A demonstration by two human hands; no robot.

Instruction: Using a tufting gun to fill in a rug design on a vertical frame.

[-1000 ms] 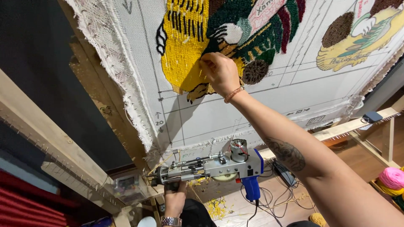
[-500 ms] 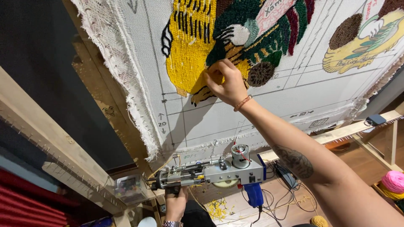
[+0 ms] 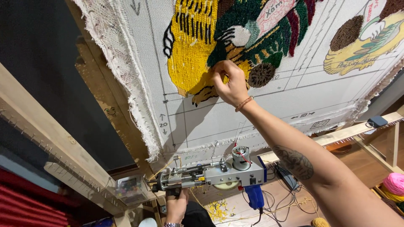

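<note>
Tufting cloth [image 3: 252, 109], one piece, pale grey-white, stretched over a wooden frame [image 3: 50, 138] and filling the upper part of the head view; ruled pencil grid lines and small arrows showed on its bare areas, and its left edge was frayed. Tufted yarn design [image 3: 219, 46] sat in the upper middle of the cloth: a yellow field with black strokes, dark green, white, pink and maroon patches, and a brown round patch just right of the fingers. A second tufted patch [image 3: 362, 46], yellow with brown and green, lay well apart toward the upper right.

Right hand [image 3: 229, 84] reached up with the arm extended, fingertips pinched together against the yarn at the lower edge of the yellow and green area; a bead bracelet [image 3: 244, 103] circled the wrist, and a tattoo [image 3: 296, 162] marked the forearm.

Left hand [image 3: 176, 206] was low in the view, closed around the grip of a tufting gun [image 3: 212, 174], which was held level below the cloth, its needle end pointing left and a blue handle hanging under its right end.

Pink yarn cone [image 3: 395, 183] stood at the lower right; cables [image 3: 269, 210] lay loose on the floor beneath the gun.
</note>
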